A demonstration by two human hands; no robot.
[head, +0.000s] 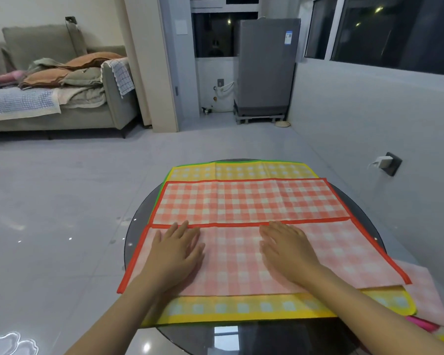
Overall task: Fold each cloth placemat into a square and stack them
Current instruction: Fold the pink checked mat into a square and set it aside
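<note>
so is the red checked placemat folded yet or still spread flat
Partly folded: the red placemat has its near part turned over, paler underside up, under both flat hands, left and right.

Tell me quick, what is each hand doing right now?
Left hand: open, fingers straight, pressing flat on the folded red placemat.
Right hand: open, fingers straight, pressing flat on the same placemat.

Grey sofa left, washing machine beyond.
</note>
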